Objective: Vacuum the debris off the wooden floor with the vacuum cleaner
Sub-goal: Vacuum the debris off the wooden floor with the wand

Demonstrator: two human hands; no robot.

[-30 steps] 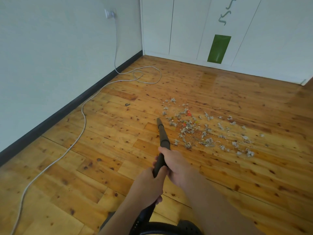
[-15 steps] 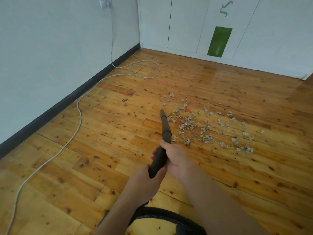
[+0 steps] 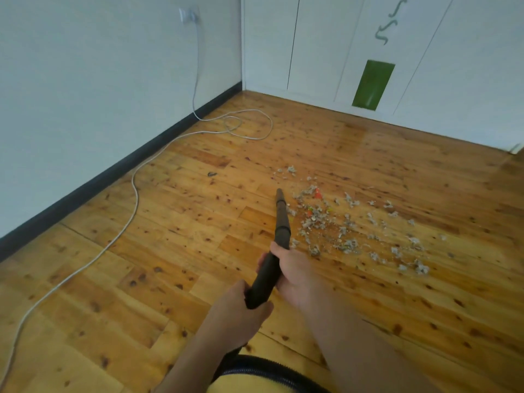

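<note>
A dark vacuum wand (image 3: 282, 222) points away from me, its tip near the left edge of a patch of grey and coloured debris (image 3: 340, 225) scattered over the wooden floor (image 3: 170, 251). My right hand (image 3: 295, 268) grips the wand's upper part. My left hand (image 3: 241, 313) grips its lower end, closer to me. The ribbed black hose (image 3: 269, 370) curves across the bottom of the view over a yellow vacuum body (image 3: 241, 385).
A white power cord (image 3: 133, 199) runs from a wall socket (image 3: 187, 15) down the left wall and loops across the floor. A small dark scrap (image 3: 211, 174) lies apart on the left. White cabinet doors with a green panel (image 3: 373, 85) close the far side.
The wand's tip has advanced a little along the left edge of the debris. My head has tipped up, so more of the wall and the yellow vacuum body show.
</note>
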